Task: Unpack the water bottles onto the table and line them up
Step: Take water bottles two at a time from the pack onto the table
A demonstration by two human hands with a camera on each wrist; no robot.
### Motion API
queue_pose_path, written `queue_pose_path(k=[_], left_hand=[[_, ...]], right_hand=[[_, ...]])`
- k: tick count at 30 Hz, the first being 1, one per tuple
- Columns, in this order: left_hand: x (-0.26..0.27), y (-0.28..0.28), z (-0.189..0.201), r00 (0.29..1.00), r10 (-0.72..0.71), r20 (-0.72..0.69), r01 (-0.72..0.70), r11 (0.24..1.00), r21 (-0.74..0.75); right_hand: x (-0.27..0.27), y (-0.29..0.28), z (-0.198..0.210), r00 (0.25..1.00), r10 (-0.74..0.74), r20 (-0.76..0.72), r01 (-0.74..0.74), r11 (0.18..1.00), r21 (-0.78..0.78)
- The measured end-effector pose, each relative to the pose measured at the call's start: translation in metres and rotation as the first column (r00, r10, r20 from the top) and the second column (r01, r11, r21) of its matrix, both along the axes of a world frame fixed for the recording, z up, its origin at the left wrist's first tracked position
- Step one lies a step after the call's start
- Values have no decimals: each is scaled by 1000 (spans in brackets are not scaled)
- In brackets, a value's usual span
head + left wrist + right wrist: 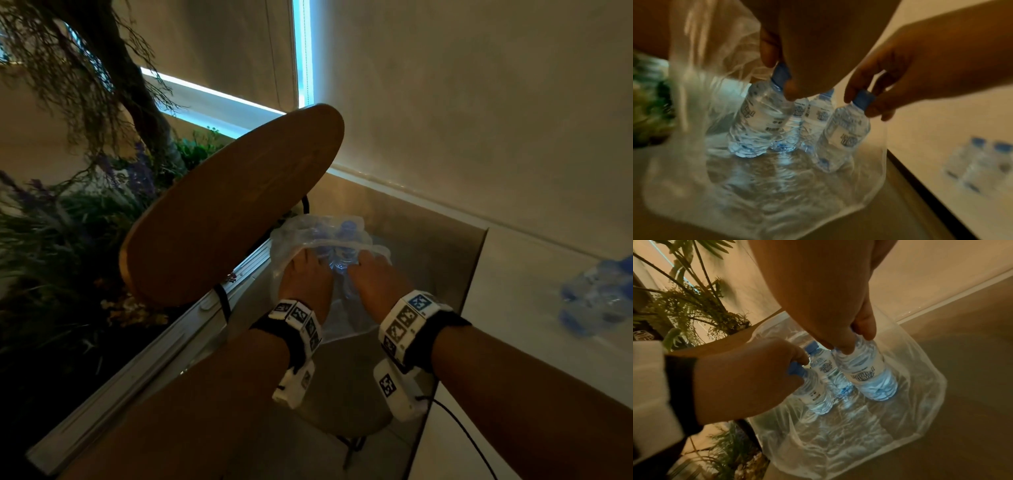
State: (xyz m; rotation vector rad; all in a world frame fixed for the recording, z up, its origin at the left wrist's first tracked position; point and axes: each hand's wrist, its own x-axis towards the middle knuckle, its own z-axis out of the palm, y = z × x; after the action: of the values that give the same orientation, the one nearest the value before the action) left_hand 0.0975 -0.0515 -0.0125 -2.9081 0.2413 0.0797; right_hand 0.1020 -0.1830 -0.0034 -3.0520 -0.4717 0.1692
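Four bottles stand in the clear bag (pixel 684 162), near the middle of the left wrist view. Your left hand (pixel 797 48) pinches the blue cap of the left bottle (pixel 760 120), at the top centre of that frame. Your right hand (pixel 900 78) comes in from the upper right and pinches the cap of the right bottle (pixel 842 134), which leans a little. Between them two more bottles (pixel 816 113) stand close together, touching each other.

In the right wrist view your right hand (pixel 828 305) fills the upper centre and your left hand (pixel 748 379) is at the left.

In the head view the bag (pixel 291 236) sits at the centre of the frame, with both hands inside its open mouth. A round wooden table top (pixel 233 205) is at the upper left of the bag. At the right edge a blurred group of bottles (pixel 596 294) stands on a pale surface (pixel 531 342), well apart from the bag. Plants (pixel 68 222) fill the left side of the frame.
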Motion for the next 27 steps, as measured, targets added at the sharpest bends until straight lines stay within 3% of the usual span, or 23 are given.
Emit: queue_pose_path(k=[3,6,9,12,16,20,23,27], left_hand=[[-14,2,-8,997,-56,-56,54,998,-38],[-25,1,10,992,-122,-44,116,986,-123],[-35,3,39,981,-194,-26,184,957,-226],[-56,-3,65,959,-282,-32,257,912,-321],[-95,-25,105,921,-389,-24,337,825,-454],[-142,-65,146,842,-533,77,489,695,-528],[-180,-108,184,769,-618,167,602,608,-518],[-234,-172,229,718,-676,165,634,538,-555]], right_hand=[[-6,-6,2,998,-61,24,60,997,48],[-14,-23,12,1000,-10,-17,11,998,65],[-31,-47,44,999,3,-43,6,977,211],[-61,-79,82,994,65,-84,-43,971,234],[-117,-127,127,996,88,-33,-74,951,302],[-194,-184,171,998,37,42,-50,924,378],[-256,-235,207,995,-80,56,51,917,395],[-340,-305,250,969,-227,95,170,897,407]])
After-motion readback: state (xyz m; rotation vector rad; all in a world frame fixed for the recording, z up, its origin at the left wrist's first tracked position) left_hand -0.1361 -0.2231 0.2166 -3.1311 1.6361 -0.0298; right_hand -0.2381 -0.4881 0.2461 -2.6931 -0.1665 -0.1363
